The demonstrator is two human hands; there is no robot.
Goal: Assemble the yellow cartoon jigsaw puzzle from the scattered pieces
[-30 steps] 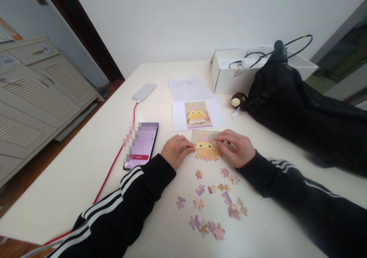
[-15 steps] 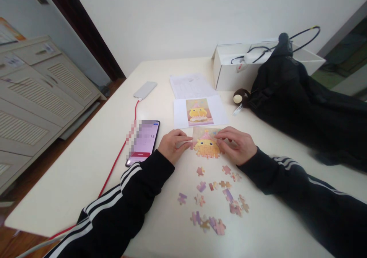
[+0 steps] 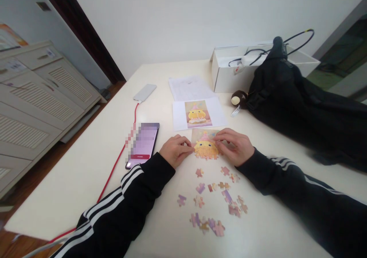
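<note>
L hand point(image 3: 174, 151) & R hand point(image 3: 237, 147) bracket the flat, part-built yellow-pink card jigsaw point(image 3: 205, 151), can't tell if gripping — best press lightly, evenly w/ both.

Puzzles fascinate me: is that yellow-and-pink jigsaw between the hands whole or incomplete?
Incomplete: the jigsaw has a jagged lower edge, and pastel pieces lie loose nearby.

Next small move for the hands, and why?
I'd probably send the bare right hand from the right edge of the partly assembled yellow-and-pink jigsaw to the loose pink jigsaw piece just below: the jigsaw's bottom edge is jagged, and the bare left hand at its left edge could steady it.
</note>
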